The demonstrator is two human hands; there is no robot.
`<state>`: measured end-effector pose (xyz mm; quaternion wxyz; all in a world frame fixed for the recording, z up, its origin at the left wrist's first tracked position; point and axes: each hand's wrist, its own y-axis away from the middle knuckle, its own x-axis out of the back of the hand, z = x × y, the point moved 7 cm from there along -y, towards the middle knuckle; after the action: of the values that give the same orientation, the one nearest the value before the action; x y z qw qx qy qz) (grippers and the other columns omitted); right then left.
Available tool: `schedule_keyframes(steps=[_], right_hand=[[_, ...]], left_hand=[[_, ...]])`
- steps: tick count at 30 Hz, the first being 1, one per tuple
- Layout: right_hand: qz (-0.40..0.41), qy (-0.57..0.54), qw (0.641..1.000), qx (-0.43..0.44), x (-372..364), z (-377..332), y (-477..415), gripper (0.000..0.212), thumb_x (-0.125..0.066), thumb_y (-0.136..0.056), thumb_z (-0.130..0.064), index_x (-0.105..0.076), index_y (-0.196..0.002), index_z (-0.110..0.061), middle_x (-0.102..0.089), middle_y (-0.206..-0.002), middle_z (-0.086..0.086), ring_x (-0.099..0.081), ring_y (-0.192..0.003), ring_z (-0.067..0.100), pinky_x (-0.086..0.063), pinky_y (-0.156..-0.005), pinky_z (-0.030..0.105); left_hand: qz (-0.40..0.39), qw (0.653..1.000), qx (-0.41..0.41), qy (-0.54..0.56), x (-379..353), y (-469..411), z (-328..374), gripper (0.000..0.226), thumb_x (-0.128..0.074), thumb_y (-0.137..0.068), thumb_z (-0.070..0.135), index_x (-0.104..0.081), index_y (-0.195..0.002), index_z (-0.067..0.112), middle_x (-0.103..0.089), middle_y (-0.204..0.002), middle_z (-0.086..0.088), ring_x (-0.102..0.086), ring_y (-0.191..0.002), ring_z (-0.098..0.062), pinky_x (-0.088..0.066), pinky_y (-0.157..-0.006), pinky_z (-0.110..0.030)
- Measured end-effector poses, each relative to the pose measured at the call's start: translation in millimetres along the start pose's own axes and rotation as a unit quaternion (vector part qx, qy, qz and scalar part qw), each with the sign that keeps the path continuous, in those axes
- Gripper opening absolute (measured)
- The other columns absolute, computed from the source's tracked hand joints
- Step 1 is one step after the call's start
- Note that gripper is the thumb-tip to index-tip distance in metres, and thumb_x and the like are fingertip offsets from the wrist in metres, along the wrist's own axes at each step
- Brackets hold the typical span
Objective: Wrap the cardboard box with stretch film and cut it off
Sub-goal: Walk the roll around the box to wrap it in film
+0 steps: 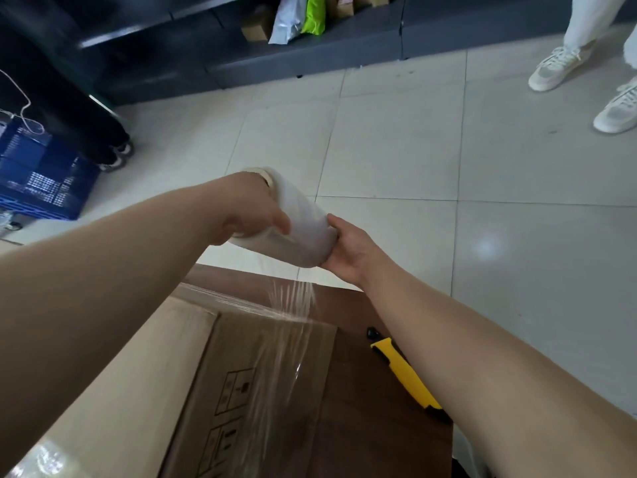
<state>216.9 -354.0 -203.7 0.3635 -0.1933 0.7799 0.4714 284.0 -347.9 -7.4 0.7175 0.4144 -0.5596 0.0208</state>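
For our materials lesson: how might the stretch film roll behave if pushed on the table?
The stretch film roll is cylindrical, so it would probably roll. Its smooth wrap looks slippery. The film stretched to the cardboard box might restrain it.

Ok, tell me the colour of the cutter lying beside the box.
Yellow with black parts; the head view shows the cutter best.

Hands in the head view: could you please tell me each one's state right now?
Left hand: grips the film roll.
Right hand: holds the same roll's end.
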Motion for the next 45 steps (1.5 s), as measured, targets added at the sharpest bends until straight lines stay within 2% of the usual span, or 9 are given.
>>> schedule_keyframes(steps=[4,9,16,19,27,33,38,41,45], right_hand=[[-0.021,-0.016,1.000,-0.004,-6,-1,-10,0.039,-0.044,-0.099,-0.019,-0.053,-0.133,-0.003,-0.061,-0.116,0.015,-0.060,-0.096,0.029,-0.051,-0.078,0.040],[-0.045,0.014,0.998,-0.041,-16,-7,-26,0.031,-0.041,-0.096,-0.017,-0.055,-0.122,-0.007,-0.062,-0.108,0.013,-0.061,-0.090,0.026,-0.051,-0.076,0.036],[-0.066,0.097,0.988,-0.104,-31,-27,-46,0.026,-0.042,-0.101,-0.020,-0.058,-0.118,-0.010,-0.067,-0.102,0.008,-0.065,-0.084,0.021,-0.057,-0.067,0.032],[-0.067,0.117,0.983,-0.128,-34,-31,-54,0.026,-0.044,-0.101,-0.025,-0.059,-0.118,-0.011,-0.067,-0.109,0.008,-0.065,-0.094,0.027,-0.053,-0.084,0.045],[-0.096,0.101,0.976,-0.167,-51,-23,-68,0.018,-0.043,-0.099,-0.018,-0.055,-0.109,-0.009,-0.064,-0.088,0.009,-0.062,-0.079,0.025,-0.051,-0.073,0.041],[-0.089,0.139,0.972,-0.166,-68,-13,-92,0.017,-0.041,-0.094,-0.011,-0.056,-0.101,-0.007,-0.057,-0.087,0.011,-0.058,-0.071,0.023,-0.047,-0.064,0.034],[-0.082,0.179,0.961,-0.193,-84,3,-107,0.029,-0.042,-0.101,-0.030,-0.060,-0.116,-0.013,-0.064,-0.104,0.007,-0.062,-0.076,0.022,-0.054,-0.069,0.040],[-0.074,0.153,0.965,-0.201,-94,13,-113,0.041,-0.044,-0.100,-0.027,-0.053,-0.135,-0.007,-0.062,-0.116,0.011,-0.065,-0.086,0.027,-0.057,-0.066,0.042],[-0.086,0.143,0.965,-0.200,-105,20,-124,0.044,-0.046,-0.097,-0.023,-0.051,-0.137,-0.005,-0.062,-0.119,0.013,-0.063,-0.100,0.032,-0.057,-0.072,0.047]], left_hand=[[-0.078,0.958,0.081,0.262,-8,-13,-16,0.039,-0.067,-0.084,0.039,-0.059,-0.110,0.011,-0.066,-0.105,-0.011,-0.065,-0.095,-0.027,-0.050,-0.091,-0.038],[-0.053,0.929,0.123,0.344,-2,-28,-23,0.030,-0.059,-0.093,0.023,-0.057,-0.115,0.003,-0.066,-0.110,-0.014,-0.064,-0.088,-0.022,-0.049,-0.076,-0.032],[0.024,0.989,0.114,0.091,28,-28,-18,0.027,-0.072,-0.082,0.026,-0.059,-0.093,0.005,-0.056,-0.089,-0.008,-0.051,-0.086,-0.024,-0.037,-0.076,-0.031],[0.022,0.985,0.146,0.088,30,-29,-20,0.029,-0.077,-0.076,0.023,-0.064,-0.095,0.006,-0.059,-0.095,-0.010,-0.053,-0.085,-0.026,-0.038,-0.074,-0.032],[0.054,0.874,0.236,0.421,26,-44,-39,0.025,-0.061,-0.091,0.034,-0.058,-0.087,0.009,-0.066,-0.095,-0.011,-0.064,-0.083,-0.023,-0.052,-0.079,-0.032],[0.087,0.956,0.204,0.191,44,-56,-48,0.028,-0.066,-0.087,0.030,-0.055,-0.089,0.004,-0.049,-0.075,-0.004,-0.050,-0.071,-0.020,-0.039,-0.065,-0.028],[0.041,0.968,0.212,0.130,51,-61,-73,0.029,-0.074,-0.080,0.026,-0.054,-0.073,0.006,-0.052,-0.078,-0.007,-0.048,-0.067,-0.020,-0.037,-0.063,-0.030],[0.028,0.938,0.220,0.267,52,-67,-93,0.020,-0.076,-0.076,0.018,-0.061,-0.081,0.004,-0.063,-0.087,-0.013,-0.061,-0.079,-0.027,-0.052,-0.076,-0.036],[-0.023,0.831,0.258,0.493,41,-79,-111,0.037,-0.061,-0.091,0.035,-0.062,-0.109,0.003,-0.071,-0.103,-0.014,-0.069,-0.094,-0.027,-0.054,-0.085,-0.037]])
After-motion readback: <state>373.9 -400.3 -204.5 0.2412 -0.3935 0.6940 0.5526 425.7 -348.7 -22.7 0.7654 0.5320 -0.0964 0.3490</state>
